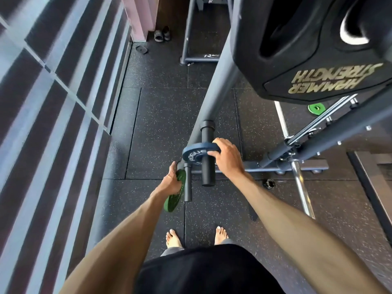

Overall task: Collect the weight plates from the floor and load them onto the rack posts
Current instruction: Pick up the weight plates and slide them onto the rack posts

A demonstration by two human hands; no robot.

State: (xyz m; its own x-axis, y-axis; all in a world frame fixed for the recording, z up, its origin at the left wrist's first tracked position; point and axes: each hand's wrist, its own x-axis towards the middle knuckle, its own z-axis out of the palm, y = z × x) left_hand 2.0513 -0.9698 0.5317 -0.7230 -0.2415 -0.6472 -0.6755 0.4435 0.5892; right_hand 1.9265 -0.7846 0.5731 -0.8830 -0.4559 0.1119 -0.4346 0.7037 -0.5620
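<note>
Loading is in hand: the right hand [228, 158] grips the rim of a small blue-grey round metal weight plate [196, 152], fingers curled over its edge, and the plate sits threaded partway along the thick black cylindrical rack post [208, 175]; just left of that post, the left hand [171, 181] clasps a thin green round plate [177, 196] on edge, fingers wrapped round it, beside a thinner black peg [187, 185]; next, I judge, the blue-grey plate needs pushing up the post toward its collar, kept square so the bore does not bind; another green disc [316, 108] lies on the floor well beyond the post, to its right.
</note>
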